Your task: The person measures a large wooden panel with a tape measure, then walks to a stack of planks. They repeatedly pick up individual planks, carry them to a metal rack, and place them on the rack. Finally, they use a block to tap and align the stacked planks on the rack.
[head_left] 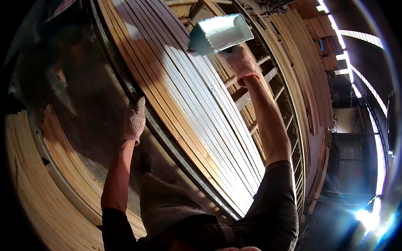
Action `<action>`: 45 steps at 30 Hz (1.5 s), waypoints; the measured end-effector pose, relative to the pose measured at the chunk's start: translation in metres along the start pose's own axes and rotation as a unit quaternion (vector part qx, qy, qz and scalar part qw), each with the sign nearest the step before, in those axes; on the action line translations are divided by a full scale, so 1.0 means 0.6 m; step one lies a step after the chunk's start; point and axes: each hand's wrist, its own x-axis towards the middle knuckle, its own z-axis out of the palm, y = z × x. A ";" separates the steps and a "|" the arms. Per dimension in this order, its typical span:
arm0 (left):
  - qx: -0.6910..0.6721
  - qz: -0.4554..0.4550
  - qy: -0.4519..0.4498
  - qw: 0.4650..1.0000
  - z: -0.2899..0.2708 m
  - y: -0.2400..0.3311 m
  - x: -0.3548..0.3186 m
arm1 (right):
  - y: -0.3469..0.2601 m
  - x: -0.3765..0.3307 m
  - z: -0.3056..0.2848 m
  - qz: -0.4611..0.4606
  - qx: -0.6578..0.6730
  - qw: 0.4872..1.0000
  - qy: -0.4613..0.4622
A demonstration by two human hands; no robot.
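A pale, box-shaped open container [226, 35], teal outside and light inside, is held tilted over the far right of the boards by my gloved right hand [240, 62]. My fingers are closed at its near side and partly hidden under it. Below it run long narrow wooden strips [167, 100], laid side by side; those to the left show bare orange wood, while the middle and right ones look whitish and shine in the sunlight. At the dark rail [157, 134] along their left edge, my gloved left hand [135, 121] has its fingers stretched out, touching or very near the rail.
More wooden strips [50, 192] are stacked at the lower left. To the right of the work lies a slatted frame [276, 90] with gaps, and beyond it another board stack [299, 71]. A bright light [368, 217] glares at the lower right. Part of a checked cloth [63, 8] shows at the upper left.
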 end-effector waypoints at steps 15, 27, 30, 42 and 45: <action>-0.101 -0.109 0.044 0.988 0.000 0.006 0.011 | 0.279 -0.349 -0.051 0.011 -0.193 0.981 -0.008; -0.369 -0.290 0.006 0.883 0.116 0.120 -0.329 | 0.653 -1.092 -0.183 0.174 -0.352 0.905 -0.163; -0.345 -0.297 -0.029 0.890 0.165 0.130 -0.430 | 0.731 -1.281 -0.215 0.230 -0.370 0.881 -0.187; -0.049 -0.117 0.072 0.989 0.245 0.171 -0.474 | 0.787 -1.451 -0.209 0.275 -0.406 0.845 -0.211; 0.050 -0.058 0.160 0.984 0.246 0.229 -0.496 | 0.781 -1.331 -0.183 0.192 -0.413 0.872 -0.178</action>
